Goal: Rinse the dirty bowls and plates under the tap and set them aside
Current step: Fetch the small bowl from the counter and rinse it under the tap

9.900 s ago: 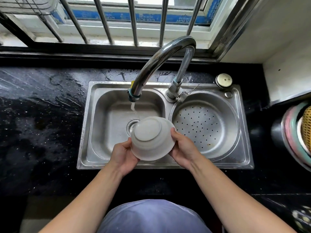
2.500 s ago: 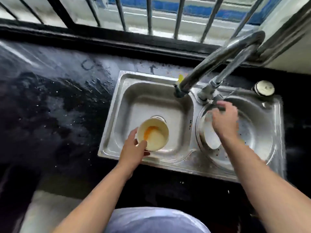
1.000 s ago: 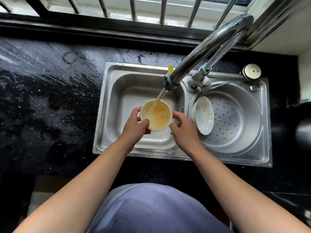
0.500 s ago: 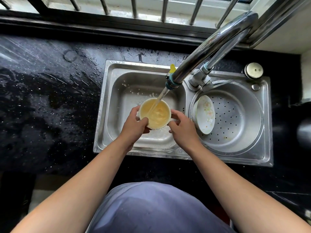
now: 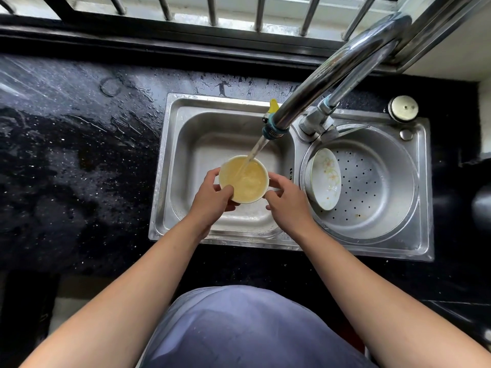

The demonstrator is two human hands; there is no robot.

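Bowl in hand: a small white bowl [image 5: 244,179] was held mouth up over the left basin [image 5: 225,144] of the steel double sink, filled with cloudy yellow-orange water.
Tap: the chrome swan-neck tap [image 5: 326,75] reached over the left basin; its stream [image 5: 253,152] fell slantwise into the bowl near the far rim.
Left hand: the left hand [image 5: 212,200] gripped the bowl's near-left side, thumb laid over the rim, fingers curled against the outer wall.
Right hand: the right hand [image 5: 288,203] was at the bowl's right side, thumb and fingertips lightly closed on the rim and wall.
Second dish: a white bowl with a faint floral print [image 5: 325,179] leaned on edge against the left wall of the round perforated right basin [image 5: 377,187], a few food specks on it.
Worktop: the black speckled counter [image 5: 74,160] left of the sink was wet, with streaks and pooled water.
Sink deck: a round metal cap [image 5: 403,108] sat at the far right corner.
Window: metal bars [image 5: 212,9] ran along the far edge.
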